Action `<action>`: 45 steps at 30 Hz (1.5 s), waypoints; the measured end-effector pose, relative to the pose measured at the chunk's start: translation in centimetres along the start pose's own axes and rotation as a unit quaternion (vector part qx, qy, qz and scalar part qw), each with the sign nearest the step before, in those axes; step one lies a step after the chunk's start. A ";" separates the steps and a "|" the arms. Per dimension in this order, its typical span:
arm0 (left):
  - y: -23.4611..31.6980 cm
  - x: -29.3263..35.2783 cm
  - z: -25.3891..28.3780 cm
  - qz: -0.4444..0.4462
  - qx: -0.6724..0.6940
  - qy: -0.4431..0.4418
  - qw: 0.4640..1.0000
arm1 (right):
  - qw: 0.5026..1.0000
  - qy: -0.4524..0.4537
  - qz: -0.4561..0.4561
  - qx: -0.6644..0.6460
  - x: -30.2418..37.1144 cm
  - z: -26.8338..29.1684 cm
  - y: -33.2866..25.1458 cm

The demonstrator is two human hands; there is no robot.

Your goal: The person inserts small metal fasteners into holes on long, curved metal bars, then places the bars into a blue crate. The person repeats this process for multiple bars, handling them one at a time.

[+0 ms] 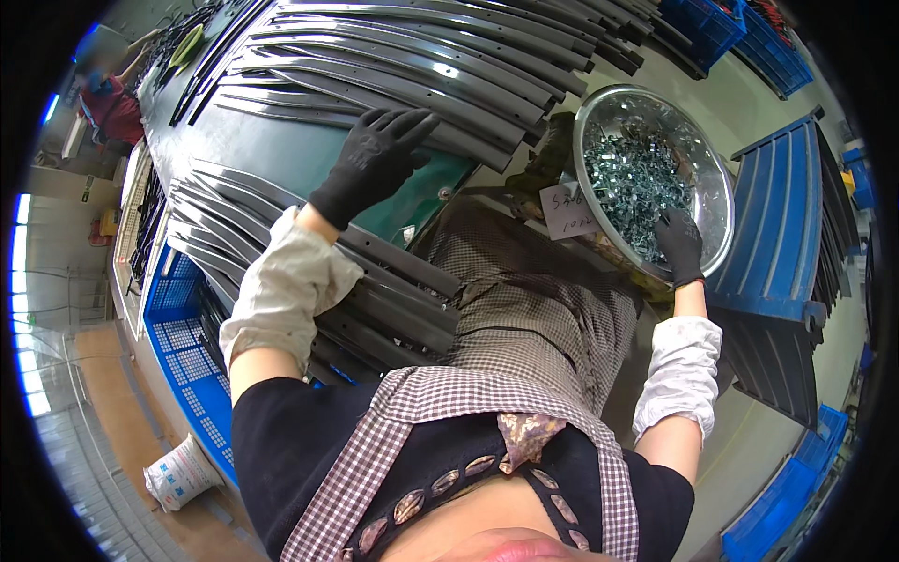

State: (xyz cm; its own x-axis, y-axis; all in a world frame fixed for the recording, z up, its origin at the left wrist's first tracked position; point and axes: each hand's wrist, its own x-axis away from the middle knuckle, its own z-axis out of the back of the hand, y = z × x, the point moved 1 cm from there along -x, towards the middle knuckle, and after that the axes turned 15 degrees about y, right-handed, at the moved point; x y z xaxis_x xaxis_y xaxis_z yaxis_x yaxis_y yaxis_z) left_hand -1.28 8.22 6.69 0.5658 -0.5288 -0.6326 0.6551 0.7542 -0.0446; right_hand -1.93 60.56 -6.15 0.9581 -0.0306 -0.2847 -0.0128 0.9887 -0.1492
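Note:
My left hand, in a black glove, hovers over the green tabletop with fingers stretched out and nothing in them. Beyond it lie rows of long dark curved strips with small holes. Another stack of dark strips lies to its left and continues below the forearm. My right hand, also black-gloved, reaches into a round metal basin. Its fingers are curled down among many small shiny metal clips; what they grip, if anything, is too small to make out.
A handwritten paper tag is beside the basin. A blue bin stands right of it, with dark strips behind. Blue crates are at the far right, another at the left. A white sack and a person are farther left.

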 end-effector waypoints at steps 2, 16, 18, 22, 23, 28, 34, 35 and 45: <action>-0.9 0.8 -2.4 0.005 -0.034 0.025 0.999 | 0.998 0.032 -0.005 -0.057 0.0 1.3 -1.6; 4.9 0.4 -1.9 0.009 0.175 -0.126 0.976 | 0.828 -0.121 -0.206 -0.508 4.3 9.9 -10.3; 5.9 0.5 -2.7 -0.011 0.195 -0.113 0.974 | 0.788 -0.150 -0.202 -0.562 5.5 9.9 -11.5; 7.4 1.6 -4.5 -0.056 0.140 -0.172 0.973 | 0.737 -0.156 -0.182 -0.632 7.3 8.8 -12.4; 7.6 1.1 -4.4 -0.057 0.101 -0.177 0.977 | 0.730 -0.157 -0.187 -0.639 7.6 8.8 -12.5; 7.3 1.9 -5.2 -0.060 0.082 -0.110 0.989 | 0.695 -0.154 -0.219 -0.667 9.6 9.2 -14.4; 8.0 2.2 -3.0 -0.031 0.109 -0.129 0.985 | 0.697 -0.170 -0.138 -0.683 11.8 8.3 -17.5; 8.6 2.0 -2.2 -0.027 0.121 -0.122 0.985 | 0.684 -0.185 -0.142 -0.691 12.3 7.9 -18.0; 15.4 2.0 0.6 -0.072 0.206 -0.106 0.970 | 0.638 -0.260 -0.141 -0.711 13.6 10.1 -22.3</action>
State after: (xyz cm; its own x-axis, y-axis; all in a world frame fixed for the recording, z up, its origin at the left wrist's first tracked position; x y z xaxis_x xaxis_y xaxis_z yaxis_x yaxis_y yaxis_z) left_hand 10.28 18.55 5.16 0.5157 -0.7175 -0.4683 0.8545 0.4702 0.2207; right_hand 14.28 39.59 2.92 0.9403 0.2408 0.2405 0.2885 -0.1894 -0.9385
